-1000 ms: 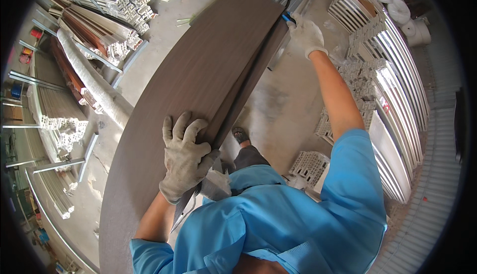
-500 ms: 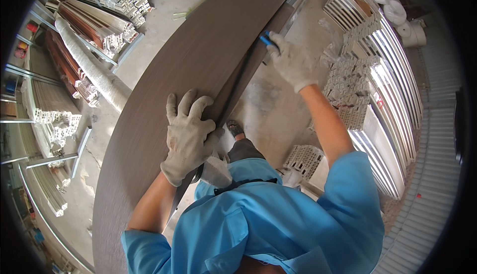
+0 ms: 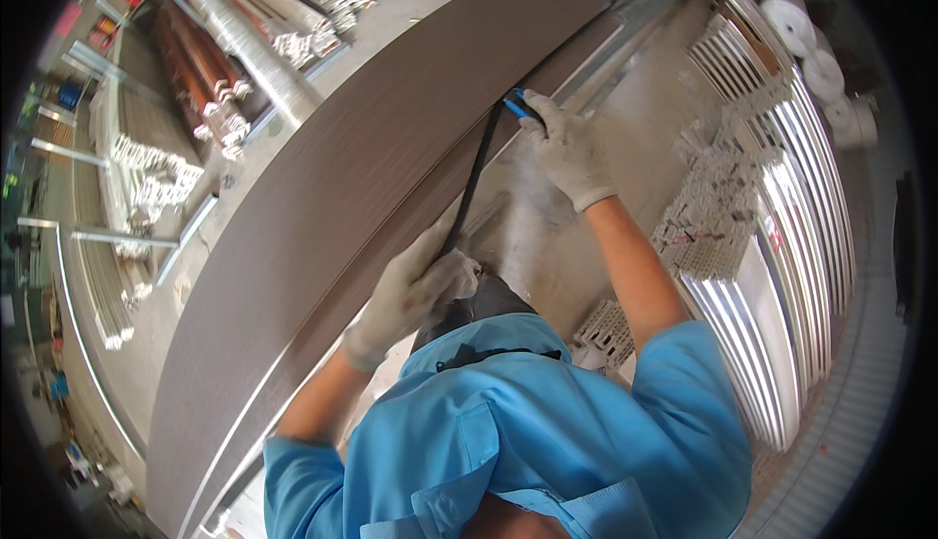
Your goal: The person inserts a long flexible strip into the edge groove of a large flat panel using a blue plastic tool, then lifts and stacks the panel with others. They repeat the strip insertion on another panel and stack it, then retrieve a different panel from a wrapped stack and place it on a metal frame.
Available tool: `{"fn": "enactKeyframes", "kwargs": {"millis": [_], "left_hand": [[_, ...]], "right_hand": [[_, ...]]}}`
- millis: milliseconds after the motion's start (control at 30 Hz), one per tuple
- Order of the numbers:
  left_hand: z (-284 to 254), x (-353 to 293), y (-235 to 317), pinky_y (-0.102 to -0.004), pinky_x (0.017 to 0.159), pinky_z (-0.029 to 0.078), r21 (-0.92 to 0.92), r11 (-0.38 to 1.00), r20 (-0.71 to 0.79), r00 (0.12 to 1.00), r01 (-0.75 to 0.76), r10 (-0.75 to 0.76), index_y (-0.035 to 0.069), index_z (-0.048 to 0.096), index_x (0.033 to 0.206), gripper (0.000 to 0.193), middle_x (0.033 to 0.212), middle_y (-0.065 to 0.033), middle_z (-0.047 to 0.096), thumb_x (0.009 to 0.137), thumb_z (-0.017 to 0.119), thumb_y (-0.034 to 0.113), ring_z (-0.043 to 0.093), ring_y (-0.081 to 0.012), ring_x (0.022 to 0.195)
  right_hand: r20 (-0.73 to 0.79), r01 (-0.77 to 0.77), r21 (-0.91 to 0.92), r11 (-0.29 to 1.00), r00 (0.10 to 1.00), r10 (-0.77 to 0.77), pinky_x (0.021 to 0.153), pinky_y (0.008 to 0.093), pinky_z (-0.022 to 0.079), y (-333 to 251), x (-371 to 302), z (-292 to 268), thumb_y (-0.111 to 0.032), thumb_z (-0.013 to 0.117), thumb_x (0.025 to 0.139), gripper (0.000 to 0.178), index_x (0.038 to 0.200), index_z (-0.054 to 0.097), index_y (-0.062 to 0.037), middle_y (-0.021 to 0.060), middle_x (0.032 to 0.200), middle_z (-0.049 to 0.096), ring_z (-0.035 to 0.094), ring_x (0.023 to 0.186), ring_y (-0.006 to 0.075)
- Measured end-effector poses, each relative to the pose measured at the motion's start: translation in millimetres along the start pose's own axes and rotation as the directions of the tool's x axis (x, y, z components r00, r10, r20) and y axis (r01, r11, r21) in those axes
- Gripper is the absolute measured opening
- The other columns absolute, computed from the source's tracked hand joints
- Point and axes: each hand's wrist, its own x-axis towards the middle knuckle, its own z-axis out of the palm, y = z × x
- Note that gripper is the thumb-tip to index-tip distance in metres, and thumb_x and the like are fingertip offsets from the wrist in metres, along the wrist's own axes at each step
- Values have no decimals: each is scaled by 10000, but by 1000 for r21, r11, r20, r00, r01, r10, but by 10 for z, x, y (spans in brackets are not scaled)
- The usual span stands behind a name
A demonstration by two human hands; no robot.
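Observation:
A long brown wood-grain panel lies diagonally in front of me, with a narrower brown strip along its right edge. My right hand, in a pale work glove, is closed on a small blue-handled tool at the panel's right edge; its exact kind does not show. A thin black strip runs taut from beside that tool down to my left hand. The gloved left fingers are curled round its lower end, slightly blurred. Crumpled clear wrapping shows beside the left fingers.
Stacked silver-and-white profiles stand on the right, near white wrapped rolls. At the left, racks hold brown profiles, pale profiles and a plastic-wrapped roll. A small bundle of hollow profiles sits near my right side.
My left hand has left the panel's top and moved right, closing on the black strip, which now stretches between both hands. The right hand keeps the blue-handled tool. The whole view has shifted.

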Motion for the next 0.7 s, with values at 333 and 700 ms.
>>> {"fn": "enactKeyframes", "kwargs": {"millis": [333,700], "left_hand": [[-392,-1964,-309,-354,549,478,923,260,-385,676,284,628,33,645,919,91,770,-116,627,894,688,110,603,-269,588],[-1022,-1990,43,-397,570,432,956,-267,26,871,122,491,110,603,785,185,679,-57,557,823,733,237,567,-260,590]], "right_hand": [[50,92,-42,995,995,-90,751,468,545,140,49,-3,-331,579,950,346,1245,629,-157,166,894,711,689,859,358],[-5,-98,-192,977,995,99,824,487,522,-109,50,37,-347,542,960,344,1243,622,-170,160,956,716,670,934,374]]}}
